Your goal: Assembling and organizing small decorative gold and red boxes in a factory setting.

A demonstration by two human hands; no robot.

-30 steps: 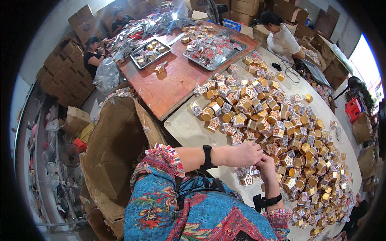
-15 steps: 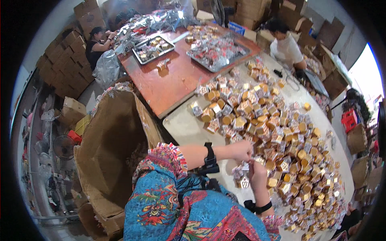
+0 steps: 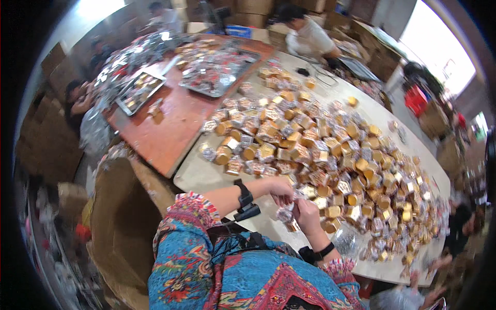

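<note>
- Left hand (image 3: 281, 190) and right hand (image 3: 307, 214) nearly meet, fingers curled in, likely for fine control; blur hides what, if anything, they grip.
- Wrapped pieces (image 3: 284, 213) sit just below them on the pale bench (image 3: 199, 178).
- The gold-based heap (image 3: 330, 147) spreads beyond, presumably for easy reach.

left hand (image 3: 282, 190): fingers curled | right hand (image 3: 308, 214): curled, just beside | forearms (image 3: 222, 200): converging
</note>
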